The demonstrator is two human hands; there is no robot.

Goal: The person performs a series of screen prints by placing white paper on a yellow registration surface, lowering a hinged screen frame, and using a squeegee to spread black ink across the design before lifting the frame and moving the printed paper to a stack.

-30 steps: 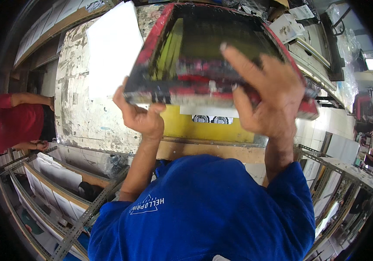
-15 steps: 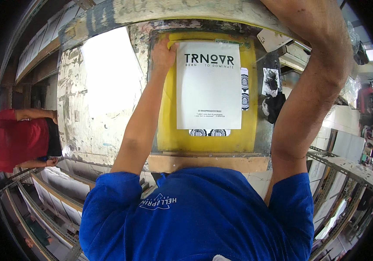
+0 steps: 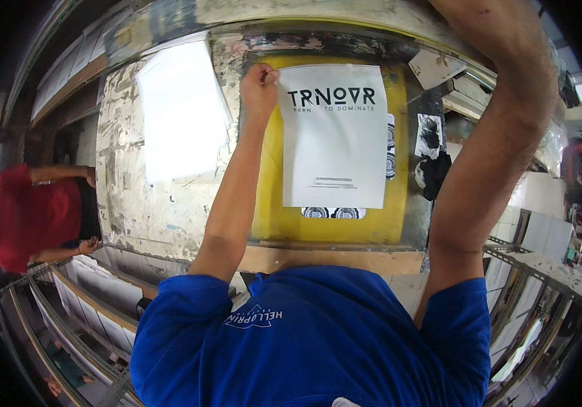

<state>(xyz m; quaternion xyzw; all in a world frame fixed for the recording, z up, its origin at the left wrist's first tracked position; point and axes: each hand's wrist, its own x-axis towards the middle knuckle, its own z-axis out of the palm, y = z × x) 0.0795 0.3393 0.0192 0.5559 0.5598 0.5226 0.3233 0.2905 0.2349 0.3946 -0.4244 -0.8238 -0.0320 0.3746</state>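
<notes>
A white sheet (image 3: 335, 152) with black lettering lies over the yellow board (image 3: 269, 203) in front of me. My left hand (image 3: 260, 89) pinches its upper left corner between thumb and fingers, and the top edge bows slightly. Black-and-white printed pieces (image 3: 332, 212) peek out under the sheet's lower edge and right side. My right arm is raised along the right, and its hand is beyond the upper edge, out of sight. Left of the board lies a stack of blank white sheets (image 3: 179, 112).
A long frame (image 3: 237, 15) spans the far side of the paint-stained table (image 3: 125, 197). To the board's right are a black-smeared paper (image 3: 429, 134) and a dark cloth (image 3: 435, 175). A person in red (image 3: 36, 217) stands at left. Racks (image 3: 91, 305) hold boards behind.
My left fingers have gone from lying at the sheet's corner to pinching it. The sheet's upper part has lifted and buckled a little. The view has shifted slightly.
</notes>
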